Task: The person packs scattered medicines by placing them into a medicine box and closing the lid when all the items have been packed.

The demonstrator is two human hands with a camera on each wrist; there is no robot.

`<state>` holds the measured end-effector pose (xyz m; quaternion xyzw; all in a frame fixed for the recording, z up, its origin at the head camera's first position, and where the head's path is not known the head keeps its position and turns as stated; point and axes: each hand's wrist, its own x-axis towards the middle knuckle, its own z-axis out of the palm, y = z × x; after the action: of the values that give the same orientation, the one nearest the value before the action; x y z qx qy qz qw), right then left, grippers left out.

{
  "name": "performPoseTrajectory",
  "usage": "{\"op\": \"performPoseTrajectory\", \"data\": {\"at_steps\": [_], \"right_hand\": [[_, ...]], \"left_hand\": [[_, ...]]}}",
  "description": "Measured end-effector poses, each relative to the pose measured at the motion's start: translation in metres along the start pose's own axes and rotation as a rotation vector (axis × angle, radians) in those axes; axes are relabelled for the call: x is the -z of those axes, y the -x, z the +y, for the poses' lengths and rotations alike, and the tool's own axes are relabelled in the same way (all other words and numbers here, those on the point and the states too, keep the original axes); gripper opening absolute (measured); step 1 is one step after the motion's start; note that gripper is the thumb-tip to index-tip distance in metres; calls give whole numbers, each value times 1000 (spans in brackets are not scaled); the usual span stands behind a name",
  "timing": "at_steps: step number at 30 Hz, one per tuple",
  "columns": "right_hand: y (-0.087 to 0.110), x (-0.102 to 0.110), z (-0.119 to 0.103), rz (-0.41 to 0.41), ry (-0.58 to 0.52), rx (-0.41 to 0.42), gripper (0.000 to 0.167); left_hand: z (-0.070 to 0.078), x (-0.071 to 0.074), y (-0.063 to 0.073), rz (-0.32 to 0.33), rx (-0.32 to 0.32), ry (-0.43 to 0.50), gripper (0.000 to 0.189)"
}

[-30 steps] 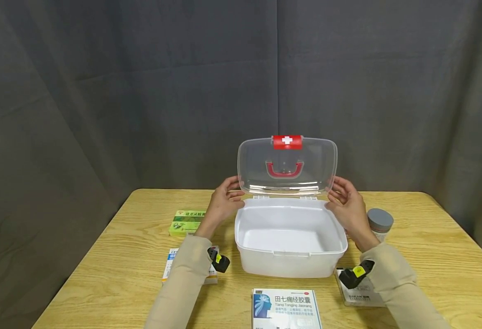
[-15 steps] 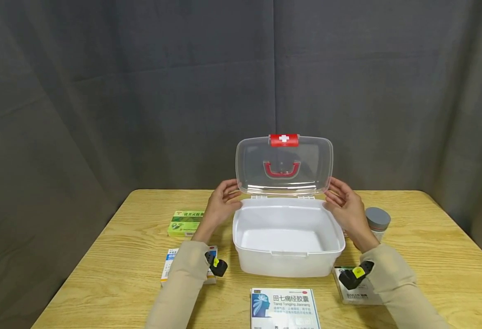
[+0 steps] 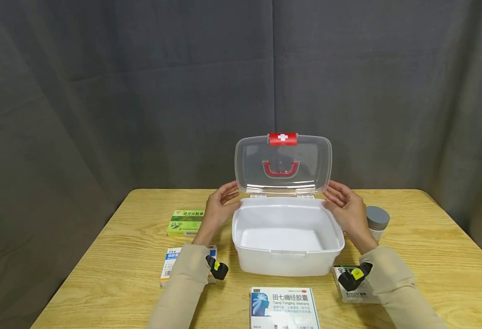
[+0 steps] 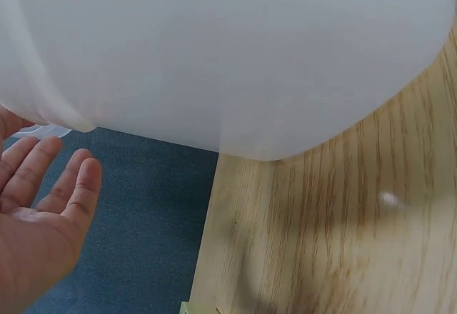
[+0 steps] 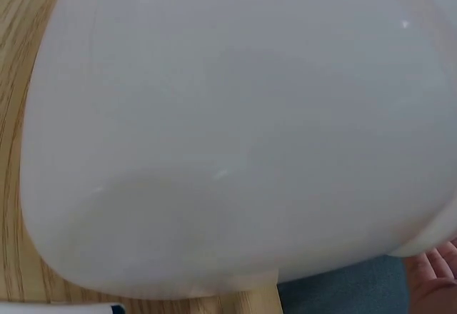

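- From my head view, the white rectangular plastic box (image 3: pixel 288 263) sits mid-table on the light wood-grain table (image 3: pixel 113 260), its clear plastic lid (image 3: pixel 283 154) raised at the far side
- My left hand (image 3: pixel 220 205) is at its far left corner, fingers loosely extended by the lid's edge; my right hand (image 3: pixel 347 209) mirrors it at the far right corner, fingers relaxed too
- The left wrist view gives me what the head view hides: the left palm and spread fingers, past the box's outer left wall
- The right wrist view is mostly outer right wall, with only a bit of the right hand at the frame's edge
- The box's mouth faces up, its long axis running left to right, the hinges along the far edge
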<state>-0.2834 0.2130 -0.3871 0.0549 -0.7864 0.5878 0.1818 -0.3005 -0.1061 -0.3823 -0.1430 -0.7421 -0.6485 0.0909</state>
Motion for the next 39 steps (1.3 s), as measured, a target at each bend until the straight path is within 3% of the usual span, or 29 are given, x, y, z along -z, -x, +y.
{"op": "performPoseTrajectory", "data": {"at_steps": [4,22,33,39], "right_hand": [[0,0,0,-14,-9,-18,55],[0,-2,-1,-71,54,-68,56],[4,-3,-2,-157,103,-136,47],[4,0,-3,-166,120,-125,47]], "left_hand": [[-17,0,-6,20,-2,16,54],[-23,3,-7,-20,20,34,50],[-25,3,-3,17,95,60,43],[-23,-1,-5,17,112,56,41]]}}
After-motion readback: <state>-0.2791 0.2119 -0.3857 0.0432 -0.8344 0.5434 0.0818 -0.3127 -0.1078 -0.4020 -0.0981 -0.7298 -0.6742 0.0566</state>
